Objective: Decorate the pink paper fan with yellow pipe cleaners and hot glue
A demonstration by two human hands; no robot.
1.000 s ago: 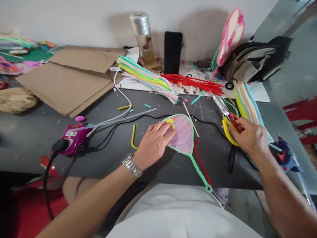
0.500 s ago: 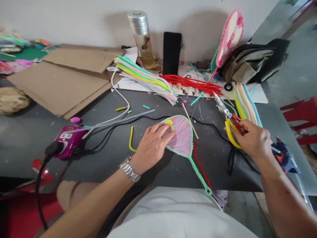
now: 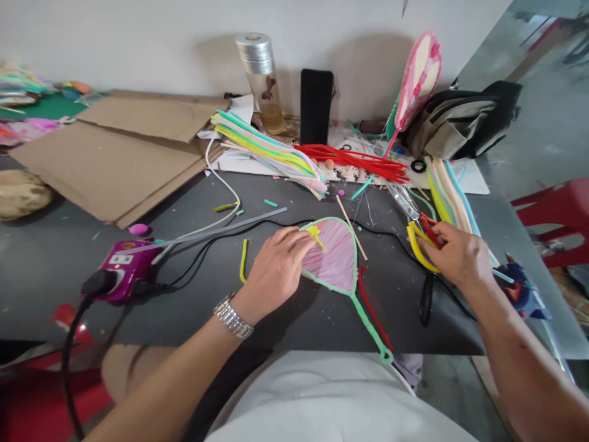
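Note:
My left hand (image 3: 278,267) is closed, its fingertips pinched at a small yellow pipe-cleaner flower (image 3: 313,231); the exact contact is partly hidden. The flower is over the upper left of a fan-shaped piece (image 3: 334,255) with a pink-lilac face, a green fuzzy rim and a twisted handle ending in a loop. My right hand (image 3: 462,255) grips scissors (image 3: 421,242) with yellow and red handles, their blades pointing up and left at the end of a bundle of red pipe cleaners (image 3: 354,161). A loose red pipe cleaner (image 3: 375,313) lies beside the fan handle.
Pastel pipe cleaners (image 3: 271,153), a bottle (image 3: 262,83), a phone (image 3: 316,105) and a pink fan (image 3: 418,80) are at the back. Cardboard (image 3: 101,159) and a purple power strip (image 3: 124,264) are left; a blue glue gun (image 3: 524,291) is right. Black cable (image 3: 386,230) crosses the table.
My left hand has shifted slightly left, showing more of the yellow flower's stem. The scissors, still in my right hand, are a little further left; the whole view has shifted slightly.

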